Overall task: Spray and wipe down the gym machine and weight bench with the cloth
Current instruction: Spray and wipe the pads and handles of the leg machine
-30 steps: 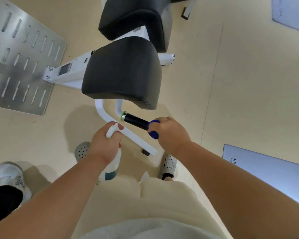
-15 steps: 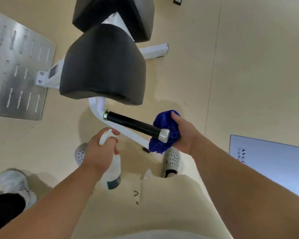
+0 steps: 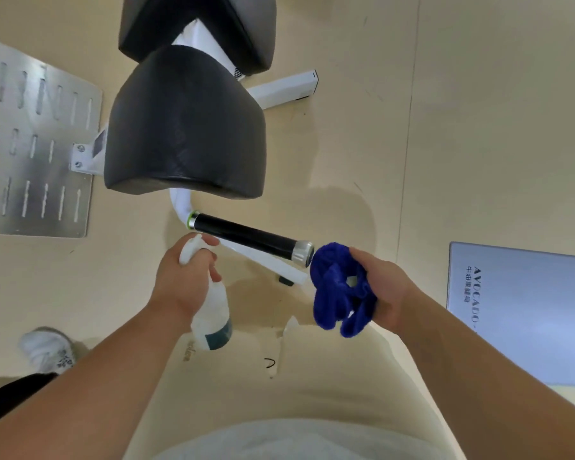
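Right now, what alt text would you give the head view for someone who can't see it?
Seen from above, a person's right hand grips a blue cloth at the end of a black handle; the left hand holds a spray bottle beside it. Black pads sit beyond.

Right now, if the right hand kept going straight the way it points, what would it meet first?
Probably the silver end cap of the black handle: the blue cloth the right hand grips sits just off that cap. Depth is unclear from one view, so it could slip past.
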